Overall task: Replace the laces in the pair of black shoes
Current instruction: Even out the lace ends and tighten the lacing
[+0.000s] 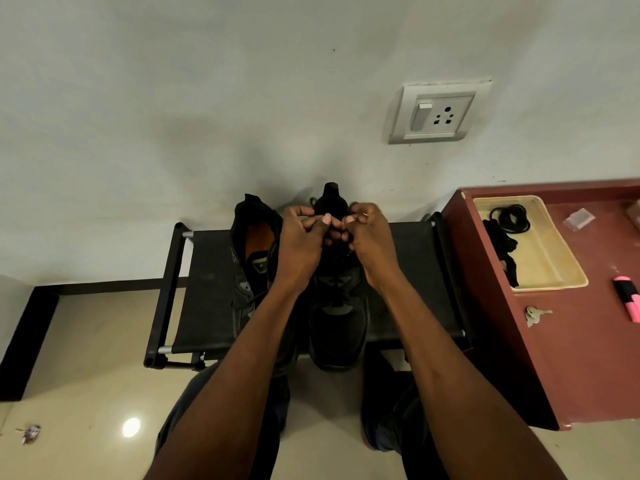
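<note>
Two black shoes stand side by side on a low black fabric rack (408, 271), toes toward me. The left shoe (251, 258) shows an orange insole, and a thin lace trails over its front. Over the ankle opening of the right shoe (337, 317) both hands meet. My left hand (301, 240) and my right hand (367, 237) each have their fingers curled and pinch the black lace at the top eyelets. The lace itself is mostly hidden behind my fingers and against the dark shoe.
A maroon cabinet (571, 358) stands to the right, carrying a beige tray (554, 258) with black laces (509, 216), keys (535, 315), a pink highlighter (628, 299) and a small clear packet (578, 219). A wall socket (438, 114) is above. Tiled floor lies left of the rack.
</note>
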Demonstrator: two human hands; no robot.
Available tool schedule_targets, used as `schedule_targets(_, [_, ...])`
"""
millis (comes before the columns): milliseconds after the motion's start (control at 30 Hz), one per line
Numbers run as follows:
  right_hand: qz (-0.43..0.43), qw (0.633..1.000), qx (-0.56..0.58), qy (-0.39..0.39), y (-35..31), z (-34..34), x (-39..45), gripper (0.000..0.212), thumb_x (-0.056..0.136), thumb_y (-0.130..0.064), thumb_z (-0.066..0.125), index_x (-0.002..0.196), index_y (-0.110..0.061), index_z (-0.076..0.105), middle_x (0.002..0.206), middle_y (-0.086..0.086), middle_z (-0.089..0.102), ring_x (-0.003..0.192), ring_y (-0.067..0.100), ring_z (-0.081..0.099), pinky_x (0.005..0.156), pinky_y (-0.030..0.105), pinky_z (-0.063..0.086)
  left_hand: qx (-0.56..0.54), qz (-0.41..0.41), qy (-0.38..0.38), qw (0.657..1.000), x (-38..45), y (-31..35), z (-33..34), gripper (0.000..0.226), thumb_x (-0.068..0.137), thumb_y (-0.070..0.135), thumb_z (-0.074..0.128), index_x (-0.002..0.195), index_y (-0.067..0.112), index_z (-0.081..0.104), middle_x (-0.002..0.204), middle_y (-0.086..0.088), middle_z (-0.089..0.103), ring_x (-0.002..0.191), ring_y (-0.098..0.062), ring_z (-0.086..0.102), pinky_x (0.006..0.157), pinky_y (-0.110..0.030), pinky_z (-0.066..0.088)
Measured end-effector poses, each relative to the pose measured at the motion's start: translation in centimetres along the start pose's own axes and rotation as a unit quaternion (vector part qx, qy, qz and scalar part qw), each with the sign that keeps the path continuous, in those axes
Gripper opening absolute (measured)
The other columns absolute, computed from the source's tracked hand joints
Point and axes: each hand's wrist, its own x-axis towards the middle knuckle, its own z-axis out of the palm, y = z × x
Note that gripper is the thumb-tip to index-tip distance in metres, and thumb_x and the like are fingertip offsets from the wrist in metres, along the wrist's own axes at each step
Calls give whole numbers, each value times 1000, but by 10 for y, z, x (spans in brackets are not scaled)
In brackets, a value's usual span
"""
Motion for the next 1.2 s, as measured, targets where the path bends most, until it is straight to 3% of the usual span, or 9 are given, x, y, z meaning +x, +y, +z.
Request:
schedule_targets(100, [8,999,50,20,4,-2,0,14,98,-3,56,106,-8,45,80,10,65,58,10,55,50,22,42,-30,-17,8,999,-2,0,-3,24,96,15,66,110,0,54,88,-11,76,79,-25,73,76,-29,58])
schedule_targets(267, [32,993,113,11,7,-2,-1,6,90,0,68,88,-2,64,71,12,67,59,16,60,54,24,49,-130,-74,24,988,-4,-3,-5,18,89,12,73,99,-3,72,87,-18,73,76,-25,69,78,-31,58])
schedule_targets(433, [109,963,244,-20,6,-3,0,19,94,14,50,89,4,65,76,14,66,68,18,64,60,19,54,-132,-102,-50,985,1,-5,-14,16,95,2,60,106,0,71,96,-16,74,92,-25,68,82,-25,56])
schedule_targets(533, [101,960,256,-51,4,-5,0,24,93,18,44,93,5,65,80,13,68,65,15,66,60,18,53,-91,-101,-78,988,-2,3,-18,17,93,2,62,108,0,69,89,-7,76,87,-14,72,75,-18,55])
schedule_targets(633, [83,968,229,-59,3,-7,-2,22,93,16,49,95,2,66,78,11,68,62,13,66,61,18,53,-92,-131,-59,985,-1,5,-19,20,89,2,68,108,3,60,76,0,75,71,-6,71,61,-14,50])
schedule_targets(867, [34,996,41,-65,-3,-16,3,36,82,9,69,114,-5,62,85,14,73,65,20,65,57,26,50,-74,-203,-129,968,7,6,-25,40,74,21,84,112,14,74,98,-12,75,85,-18,65,92,-40,37])
schedule_targets(1033, [72,992,-1,-101,-4,-22,9,36,75,2,78,108,0,64,105,20,74,91,39,68,83,46,52,-68,-193,-155,967,6,9,-26,36,70,24,84,105,19,79,95,-12,76,98,-24,62,98,-40,35])
schedule_targets(1133, [76,993,-21,-93,-5,-25,6,22,78,5,74,97,-2,67,95,22,73,78,31,65,61,30,47,-64,-180,-141,971,3,8,-23,35,67,22,85,101,16,79,92,-13,76,94,-25,64,99,-40,41])
schedule_targets(1200, [79,992,-34,-89,-5,-25,5,17,80,6,72,89,-7,67,78,13,70,62,18,62,51,24,42,-63,-172,-121,976,2,7,-21,31,71,14,83,101,8,77,86,-13,76,82,-20,69,86,-30,51])
